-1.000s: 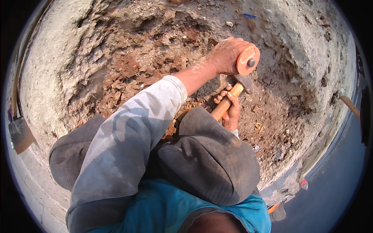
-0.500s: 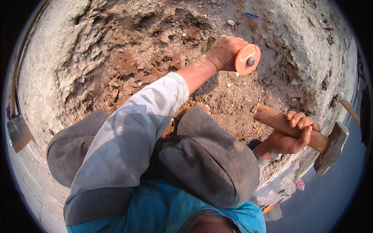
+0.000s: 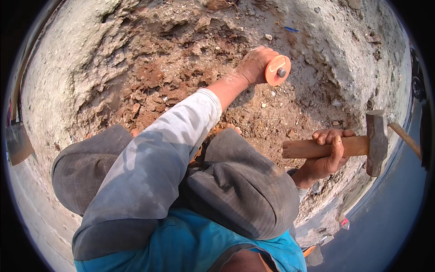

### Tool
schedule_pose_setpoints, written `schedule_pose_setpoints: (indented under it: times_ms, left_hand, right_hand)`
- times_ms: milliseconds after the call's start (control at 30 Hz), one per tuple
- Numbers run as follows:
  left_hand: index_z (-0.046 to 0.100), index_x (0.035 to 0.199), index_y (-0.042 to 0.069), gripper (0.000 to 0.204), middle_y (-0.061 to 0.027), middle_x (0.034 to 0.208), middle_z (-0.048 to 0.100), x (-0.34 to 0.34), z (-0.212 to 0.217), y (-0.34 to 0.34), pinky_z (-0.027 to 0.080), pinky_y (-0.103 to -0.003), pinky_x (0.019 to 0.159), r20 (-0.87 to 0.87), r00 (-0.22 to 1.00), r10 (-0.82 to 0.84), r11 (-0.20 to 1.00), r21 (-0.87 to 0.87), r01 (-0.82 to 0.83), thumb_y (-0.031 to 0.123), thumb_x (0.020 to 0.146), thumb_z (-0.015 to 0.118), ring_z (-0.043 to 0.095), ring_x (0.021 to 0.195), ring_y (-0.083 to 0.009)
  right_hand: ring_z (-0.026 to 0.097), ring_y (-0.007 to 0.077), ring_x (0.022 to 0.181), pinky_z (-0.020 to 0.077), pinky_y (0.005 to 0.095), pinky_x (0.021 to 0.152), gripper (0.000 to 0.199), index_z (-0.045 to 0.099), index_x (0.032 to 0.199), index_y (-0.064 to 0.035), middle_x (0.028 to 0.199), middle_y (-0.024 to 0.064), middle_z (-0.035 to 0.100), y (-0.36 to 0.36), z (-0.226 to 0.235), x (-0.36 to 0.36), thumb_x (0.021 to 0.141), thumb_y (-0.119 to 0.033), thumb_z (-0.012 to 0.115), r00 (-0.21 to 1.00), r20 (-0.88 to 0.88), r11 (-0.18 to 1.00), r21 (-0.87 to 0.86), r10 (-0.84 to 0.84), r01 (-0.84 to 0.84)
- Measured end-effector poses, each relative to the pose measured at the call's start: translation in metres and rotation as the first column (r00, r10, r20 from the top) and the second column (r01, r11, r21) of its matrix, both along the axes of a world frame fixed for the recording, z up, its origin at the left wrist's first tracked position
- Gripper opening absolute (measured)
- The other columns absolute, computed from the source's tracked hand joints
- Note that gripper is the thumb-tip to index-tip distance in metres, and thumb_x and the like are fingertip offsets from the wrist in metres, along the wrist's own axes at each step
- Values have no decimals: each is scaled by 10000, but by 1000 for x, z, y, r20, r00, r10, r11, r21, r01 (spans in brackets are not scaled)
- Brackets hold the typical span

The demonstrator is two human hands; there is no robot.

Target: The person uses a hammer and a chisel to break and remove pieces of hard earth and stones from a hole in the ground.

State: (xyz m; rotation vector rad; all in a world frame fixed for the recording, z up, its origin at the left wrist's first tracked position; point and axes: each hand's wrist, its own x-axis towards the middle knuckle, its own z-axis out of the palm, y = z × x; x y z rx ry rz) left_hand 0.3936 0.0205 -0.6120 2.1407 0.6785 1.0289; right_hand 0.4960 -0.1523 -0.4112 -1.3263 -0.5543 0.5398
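Observation:
My left hand (image 3: 256, 65) is closed around a chisel, its shaft hidden by the fingers. An orange round hand guard (image 3: 273, 77) sits at the chisel's top, with the grey steel striking end (image 3: 281, 72) poking through it. Off to the right, my right hand (image 3: 330, 154) grips the wooden handle of a sledgehammer (image 3: 303, 148). The heavy steel hammer head (image 3: 377, 144) points right, well apart from the chisel. Below the left hand lies broken, crumbly reddish-brown ground (image 3: 167, 86); where the chisel's tip meets it cannot be seen.
Rough grey concrete (image 3: 59, 68) rings the broken patch. My bent knees in grey trousers (image 3: 240, 181) are close beneath the arms. Another wooden handle (image 3: 404, 138) lies at the far right, a flat metal blade (image 3: 19, 144) at the far left. A blue scrap (image 3: 291, 29) lies beyond.
The sledgehammer has turned so its head rises and the handle lies nearly level; my right hand shifted slightly left. The chisel and left hand appear slightly lower and further left.

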Motion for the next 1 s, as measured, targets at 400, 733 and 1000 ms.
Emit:
schedule_pose_setpoints:
  times_ms: [400, 733, 1000]
  left_hand:
    - [654, 934, 138, 288, -65, 906, 684, 12, -8, 0, 491, -407, 836, -78, 996, -35, 999, 21, 36, 223, 691, 785, 650, 895, -275]
    - [657, 979, 103, 319, -80, 904, 662, 19, -2, -6, 491, -412, 825, -55, 995, -78, 997, 4, 78, 171, 688, 771, 634, 895, -296]
    - [636, 1040, 98, 352, -89, 981, 647, -1, -24, 2, 473, -421, 889, -159, 986, -56, 998, 3, 57, 173, 718, 756, 605, 980, -296]
  right_hand:
    - [590, 146, 532, 485, 289, 482, 192, 547, 991, 15, 658, 67, 594, -22, -73, -22, 885, -103, 654, 954, -251, 787, -550, 165, -281]
    - [553, 121, 633, 514, 314, 619, 111, 473, 1005, -85, 716, 3, 516, 22, -20, -1, 951, -143, 551, 985, -7, 906, 391, -171, 160]
    - [569, 149, 532, 499, 306, 498, 229, 521, 1058, 19, 687, 73, 588, -14, -60, -17, 892, -92, 633, 963, -231, 864, -445, 140, -233]
